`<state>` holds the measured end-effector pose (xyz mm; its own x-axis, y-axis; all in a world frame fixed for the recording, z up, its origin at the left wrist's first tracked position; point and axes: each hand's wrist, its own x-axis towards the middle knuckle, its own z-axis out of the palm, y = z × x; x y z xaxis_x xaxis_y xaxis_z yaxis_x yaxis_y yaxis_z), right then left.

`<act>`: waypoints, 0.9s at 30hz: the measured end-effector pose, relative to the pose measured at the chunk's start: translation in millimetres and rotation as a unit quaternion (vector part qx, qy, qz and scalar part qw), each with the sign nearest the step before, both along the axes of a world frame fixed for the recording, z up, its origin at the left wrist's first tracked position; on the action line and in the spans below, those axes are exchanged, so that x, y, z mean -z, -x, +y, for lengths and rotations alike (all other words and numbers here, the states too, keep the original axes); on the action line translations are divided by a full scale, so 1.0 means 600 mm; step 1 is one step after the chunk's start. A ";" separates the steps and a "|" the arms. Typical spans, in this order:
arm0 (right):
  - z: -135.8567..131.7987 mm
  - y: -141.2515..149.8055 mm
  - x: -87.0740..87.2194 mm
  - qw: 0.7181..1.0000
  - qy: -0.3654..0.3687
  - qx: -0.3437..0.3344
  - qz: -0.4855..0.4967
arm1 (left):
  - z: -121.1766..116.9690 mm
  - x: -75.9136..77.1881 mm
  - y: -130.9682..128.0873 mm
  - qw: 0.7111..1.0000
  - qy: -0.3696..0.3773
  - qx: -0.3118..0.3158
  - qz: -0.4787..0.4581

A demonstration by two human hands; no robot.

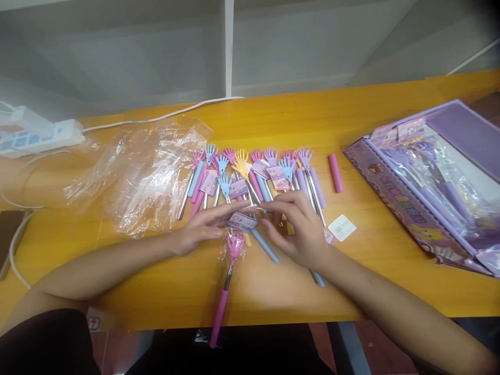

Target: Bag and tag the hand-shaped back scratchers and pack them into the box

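A pink hand-shaped back scratcher (234, 246) in clear wrap lies in front of me, its pink handle (217, 317) hanging over the table's near edge. A small printed label (242, 222) sits at its top. My left hand (201, 229) reaches in from the left, its long fingers and thumb pinching the label's left side. My right hand (299, 229) comes from the right with curled fingers that pinch the label's right side. Just behind both hands lies a row of several pink, blue, yellow and purple back scratchers (258, 174).
Crumpled clear plastic bags (144, 172) lie at the left, a white power strip (35, 136) and cable behind them. A loose pink handle (335, 172) and a white card (341, 227) lie at the right. A purple display box (433, 182) holds more wrapped scratchers. The orange table (273, 120) backs onto a grey wall.
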<state>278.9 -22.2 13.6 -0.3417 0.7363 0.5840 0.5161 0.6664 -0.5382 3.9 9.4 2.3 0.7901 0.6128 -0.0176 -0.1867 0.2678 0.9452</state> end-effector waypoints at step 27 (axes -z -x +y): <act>-0.008 0.010 0.007 0.993 0.089 -0.080 0.022 | 0.006 -0.022 -0.003 0.998 -0.050 0.041 0.018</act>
<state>273.0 -27.0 9.4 -0.4403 0.7672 0.4663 0.3846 0.6305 -0.6742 5.5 13.2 15.5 0.8372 0.5468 0.0110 -0.1338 0.1851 0.9736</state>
